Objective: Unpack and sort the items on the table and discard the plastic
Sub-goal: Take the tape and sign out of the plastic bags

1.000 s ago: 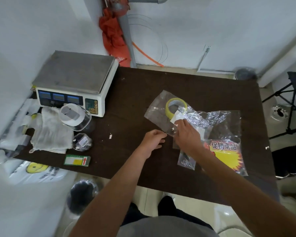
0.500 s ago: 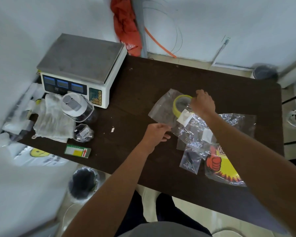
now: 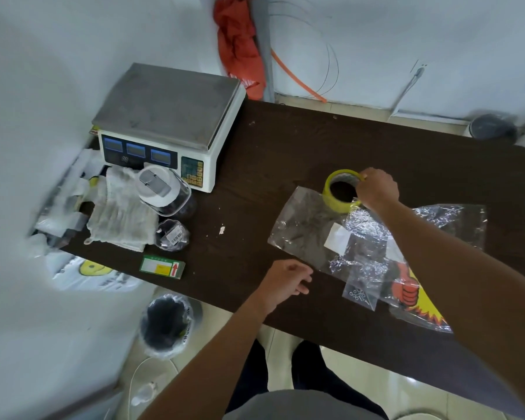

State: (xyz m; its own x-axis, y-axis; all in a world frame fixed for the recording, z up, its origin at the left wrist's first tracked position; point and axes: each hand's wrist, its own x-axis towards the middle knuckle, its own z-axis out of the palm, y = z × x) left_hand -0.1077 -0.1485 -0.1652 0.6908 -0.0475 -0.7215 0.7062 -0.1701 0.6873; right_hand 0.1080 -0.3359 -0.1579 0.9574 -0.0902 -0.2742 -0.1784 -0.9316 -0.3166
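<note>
Tape (image 3: 337, 207) pinched by our right hand (image 3: 376, 190) at edge of bag (image 3: 300, 225); left hand (image 3: 285, 280), fingers loose, should pin it as we lift.

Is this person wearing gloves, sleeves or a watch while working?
No. The left hand and right hand are bare: no gloves, rings or watch visible. The left forearm and right forearm are uncovered too, with no sleeve in view.

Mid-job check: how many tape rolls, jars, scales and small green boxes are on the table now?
Tape roll: 1
Jars: 2
Scale: 1
Green box: 1
Total: 5
</note>
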